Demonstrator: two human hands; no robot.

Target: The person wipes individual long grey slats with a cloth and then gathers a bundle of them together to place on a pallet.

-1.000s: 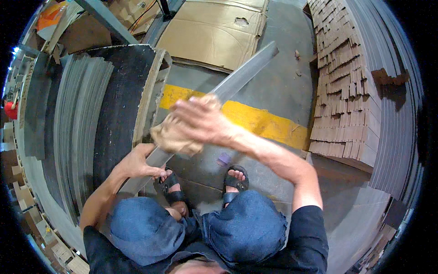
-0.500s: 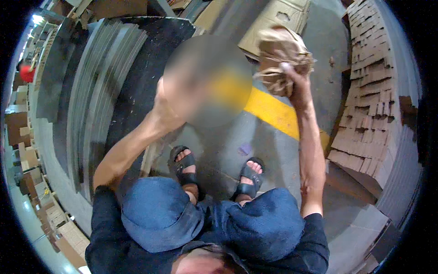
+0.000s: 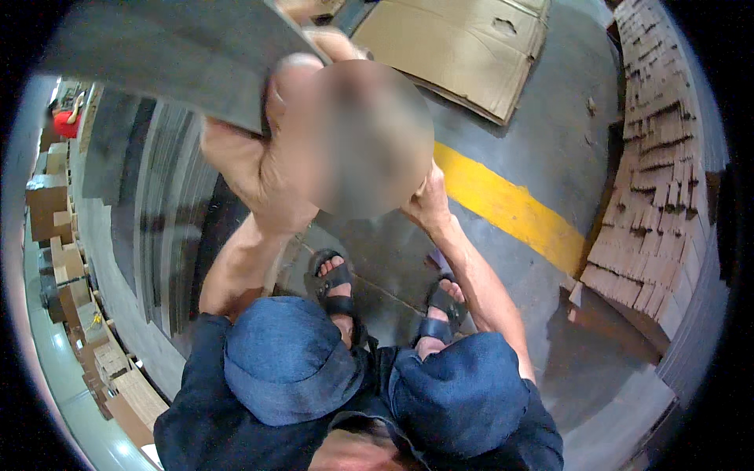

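A dark grey flat board (image 3: 181, 59) rises close to the camera at the upper left. My left hand (image 3: 271, 161) is closed on its lower corner, with the thumb over the face and fingers beneath the edge. My right hand (image 3: 428, 200) is raised in the middle, beside a round blurred patch. That patch covers its fingers and anything in them. More skin (image 3: 338, 45) shows at the board's right edge; whose it is I cannot tell. The brown crumpled paper seen earlier does not show now.
Upright grey sheets (image 3: 169, 180) stand in a stack at my left. A flattened cardboard piece (image 3: 455, 47) lies ahead, past a yellow floor stripe (image 3: 510, 208). Stacked brown cardboard (image 3: 644, 204) lines the right side. A person in red (image 3: 67, 122) is far left.
The grey board has come into view in my left hand, which has turned. My right hand has moved left and nearer to me, and the brown crumpled paper has gone from view.
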